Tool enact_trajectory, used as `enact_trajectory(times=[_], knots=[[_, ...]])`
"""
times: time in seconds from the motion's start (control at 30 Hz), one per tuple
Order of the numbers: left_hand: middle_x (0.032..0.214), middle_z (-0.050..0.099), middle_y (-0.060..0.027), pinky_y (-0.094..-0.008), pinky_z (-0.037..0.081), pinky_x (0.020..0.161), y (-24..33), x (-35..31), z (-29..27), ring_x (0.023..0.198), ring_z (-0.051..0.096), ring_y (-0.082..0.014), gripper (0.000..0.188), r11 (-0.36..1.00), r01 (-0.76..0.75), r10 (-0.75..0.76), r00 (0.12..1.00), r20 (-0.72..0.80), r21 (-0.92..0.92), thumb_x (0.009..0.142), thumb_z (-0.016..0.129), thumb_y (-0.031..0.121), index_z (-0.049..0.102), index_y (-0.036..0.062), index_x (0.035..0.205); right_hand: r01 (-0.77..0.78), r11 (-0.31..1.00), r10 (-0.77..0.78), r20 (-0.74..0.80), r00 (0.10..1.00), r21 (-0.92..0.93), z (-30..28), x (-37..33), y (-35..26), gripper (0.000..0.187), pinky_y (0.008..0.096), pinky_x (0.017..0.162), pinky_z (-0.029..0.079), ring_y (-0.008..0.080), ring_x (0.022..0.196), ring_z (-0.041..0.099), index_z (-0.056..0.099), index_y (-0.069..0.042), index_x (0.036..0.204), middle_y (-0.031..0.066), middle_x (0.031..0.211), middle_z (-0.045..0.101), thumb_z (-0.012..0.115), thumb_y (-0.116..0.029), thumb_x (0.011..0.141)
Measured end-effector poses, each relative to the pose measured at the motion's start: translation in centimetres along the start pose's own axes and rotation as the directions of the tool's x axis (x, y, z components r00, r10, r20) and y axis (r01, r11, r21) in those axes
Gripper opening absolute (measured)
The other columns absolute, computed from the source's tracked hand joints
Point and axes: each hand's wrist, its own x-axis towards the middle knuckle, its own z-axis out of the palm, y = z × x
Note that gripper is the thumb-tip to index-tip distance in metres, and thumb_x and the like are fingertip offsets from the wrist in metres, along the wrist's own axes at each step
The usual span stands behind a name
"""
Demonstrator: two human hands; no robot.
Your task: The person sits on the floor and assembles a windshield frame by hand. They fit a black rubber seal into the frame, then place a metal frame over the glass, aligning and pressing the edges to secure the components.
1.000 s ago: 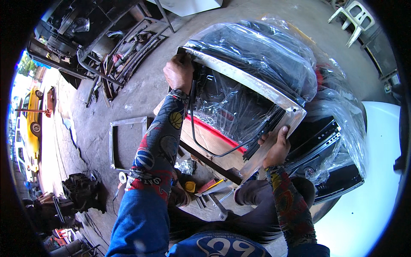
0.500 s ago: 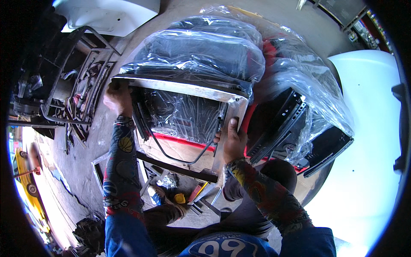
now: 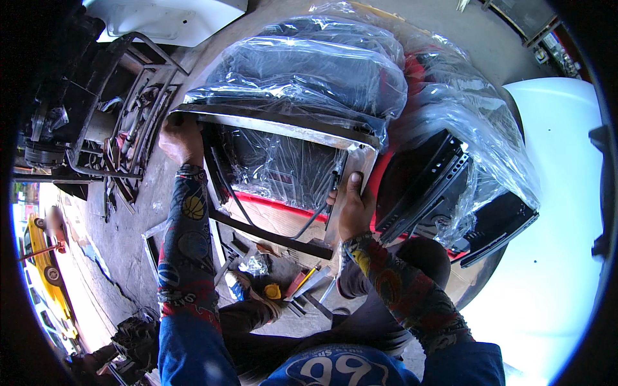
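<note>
Both hands hold a rectangular metal frame, its top bar bare grey and its lower bar dark. My left hand is closed around the upper left corner. My right hand grips the right side bar, thumb on top and fingers wrapped behind. Through the frame's opening shows the underside of a plastic-wrapped dark seat with red trim, lying on cardboard. A bent black rod on that seat is partly covered by the lower bar. To the right lies another wrapped seat with black slotted rails exposed.
A white panel stands at the right and another white panel at the far left. A metal rack with scrap bars is on the left. By my foot lie a yellow tape measure, metal pieces and a clear plastic bag.
The frame has tilted, its lower bar moving up toward the seat and covering more of the bent rod. Both hands keep their grip. The whole view has shifted slightly.
</note>
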Motion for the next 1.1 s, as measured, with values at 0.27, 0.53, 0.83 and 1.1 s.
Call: enact_trajectory(times=[0.27, 0.53, 0.83, 1.1], knots=[[0.083, 0.072, -0.0157, -0.0428, 0.054, 0.075, -0.9, 1.1, -0.2, 0.082, 0.07, -0.034, 0.028, 0.994, 0.015, -0.035, 0.982, 0.186, 0.107, 0.079, 0.07, 0.032, 0.075, 0.0087, 0.093, -0.001, 0.999, -0.001, -0.029, 1.0, -0.041, -0.2, 0.3, 0.5, 0.041, 0.0268, 0.055, 0.048, 0.0125, 0.062, 0.057, 0.059, 0.0, 0.102, 0.004, 0.075, 0.058, 0.06, -0.041, 0.097], [0.092, 0.07, -0.0198, -0.0469, 0.053, 0.077, -1.0, 0.6, -0.5, 0.088, 0.067, -0.0402, 0.028, 0.967, -0.107, 0.06, 0.978, 0.2, 0.231, 0.08, 0.069, 0.033, 0.074, 0.0098, 0.096, -0.009, 0.999, 0.006, -0.064, 0.998, -0.05, -0.3, 0.8, 0.6, 0.048, 0.0281, 0.057, 0.048, 0.0132, 0.061, 0.057, 0.059, 0.001, 0.099, 0.0043, 0.076, 0.059, 0.059, -0.047, 0.096], [0.087, 0.07, -0.0205, -0.0451, 0.055, 0.074, -2.1, 0.9, 0.5, 0.084, 0.069, -0.038, 0.026, 0.965, -0.099, 0.05, 0.978, 0.201, 0.241, 0.08, 0.065, 0.028, 0.075, 0.0089, 0.095, 0.031, 0.992, -0.028, 0.032, 0.999, -0.123, -1.0, 1.4, 1.2, 0.056, 0.0326, 0.062, 0.055, 0.0181, 0.066, 0.063, 0.057, 0.001, 0.103, 0.0079, 0.083, 0.06, 0.06, -0.053, 0.093], [0.089, 0.07, -0.0202, -0.0495, 0.054, 0.075, 0.0, 0.5, -1.1, 0.084, 0.068, -0.0397, 0.031, 0.938, -0.094, 0.008, 0.968, 0.25, 0.333, 0.085, 0.063, 0.035, 0.073, 0.0076, 0.094, -0.054, 0.995, 0.047, -0.081, 0.996, -0.082, -0.2, 0.6, 0.2, 0.062, 0.0362, 0.068, 0.057, 0.0197, 0.069, 0.063, 0.052, 0.005, 0.109, 0.0099, 0.084, 0.059, 0.06, -0.054, 0.092]])
